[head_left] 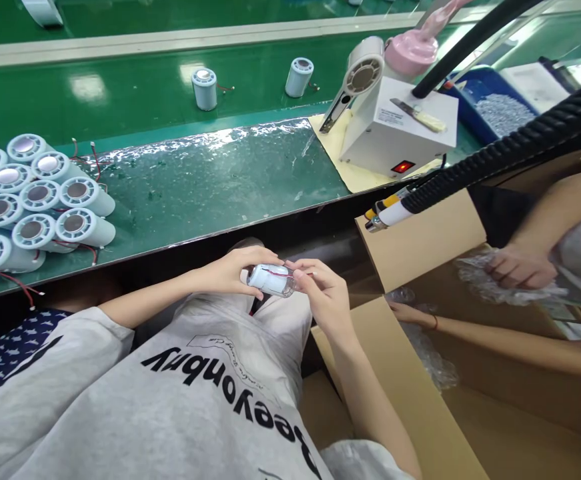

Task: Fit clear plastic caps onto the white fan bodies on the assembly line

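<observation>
Over my lap I hold a light blue cylinder lying on its side, with a red wire along its upper face. Its right end looks clear, like a see-through plastic cover; whether this is a separate part I cannot tell. My left hand is closed round the cylinder's left end, thumb below and fingers above. At the opposite end, the thumb and fingers of my right hand pinch the clear part; the fingertips partly hide it.
Several similar cylinders with wires stand grouped on the green bench. Two more cylinders stand farther back. A white box-shaped device and black flexible hose are at right. Another person's hand presses plastic wrap over an open carton.
</observation>
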`<state>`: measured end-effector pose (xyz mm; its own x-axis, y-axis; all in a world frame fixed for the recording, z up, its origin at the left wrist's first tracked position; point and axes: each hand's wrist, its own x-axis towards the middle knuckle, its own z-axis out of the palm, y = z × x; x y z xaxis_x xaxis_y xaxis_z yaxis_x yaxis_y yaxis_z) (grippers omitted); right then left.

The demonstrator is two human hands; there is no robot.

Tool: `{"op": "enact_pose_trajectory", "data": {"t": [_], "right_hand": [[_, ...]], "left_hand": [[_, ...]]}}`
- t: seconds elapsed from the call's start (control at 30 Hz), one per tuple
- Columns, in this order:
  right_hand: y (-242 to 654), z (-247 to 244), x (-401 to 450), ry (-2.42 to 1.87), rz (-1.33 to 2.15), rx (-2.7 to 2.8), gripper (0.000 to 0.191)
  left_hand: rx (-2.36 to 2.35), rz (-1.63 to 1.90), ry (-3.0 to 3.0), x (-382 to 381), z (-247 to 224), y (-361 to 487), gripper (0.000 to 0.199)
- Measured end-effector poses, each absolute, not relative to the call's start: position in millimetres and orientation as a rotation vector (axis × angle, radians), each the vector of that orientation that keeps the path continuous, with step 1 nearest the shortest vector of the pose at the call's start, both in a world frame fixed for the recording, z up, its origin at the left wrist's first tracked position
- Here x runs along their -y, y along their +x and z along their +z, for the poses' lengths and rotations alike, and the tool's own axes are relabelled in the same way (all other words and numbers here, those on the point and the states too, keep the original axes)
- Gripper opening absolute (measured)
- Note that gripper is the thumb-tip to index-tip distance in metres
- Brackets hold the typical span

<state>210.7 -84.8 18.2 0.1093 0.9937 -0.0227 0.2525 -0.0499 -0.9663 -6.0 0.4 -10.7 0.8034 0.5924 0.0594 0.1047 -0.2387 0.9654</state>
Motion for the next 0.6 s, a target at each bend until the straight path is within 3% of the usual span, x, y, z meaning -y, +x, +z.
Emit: {"op": "enact_pose_trajectory", "data": {"t": [0.07,0.17,0.33,0.6], "right_hand": [[214.7,17.7,84.8,-1.427,1.079,1.219,0.038],[220.7,18.5,87.8,-1.336,1.116,1.354,0.026],[227.4,18.4,99.7,-1.313,0.957,1.648,0.030],[225.6,23.4,108.5,-1.270,1.157,1.466,0.040]], "left_hand": [[-0.557,0.454,1.671,1.8,-6.7,-5.0,0.066],[-0.598,0.436,1.438,5.6,-1.5,-3.8,0.071],[-0.565,0.409,1.303,8.1,3.0,-5.7,0.070],[-0.405,0.412,1.418,7.4,18.1,-10.3,0.073]]}}
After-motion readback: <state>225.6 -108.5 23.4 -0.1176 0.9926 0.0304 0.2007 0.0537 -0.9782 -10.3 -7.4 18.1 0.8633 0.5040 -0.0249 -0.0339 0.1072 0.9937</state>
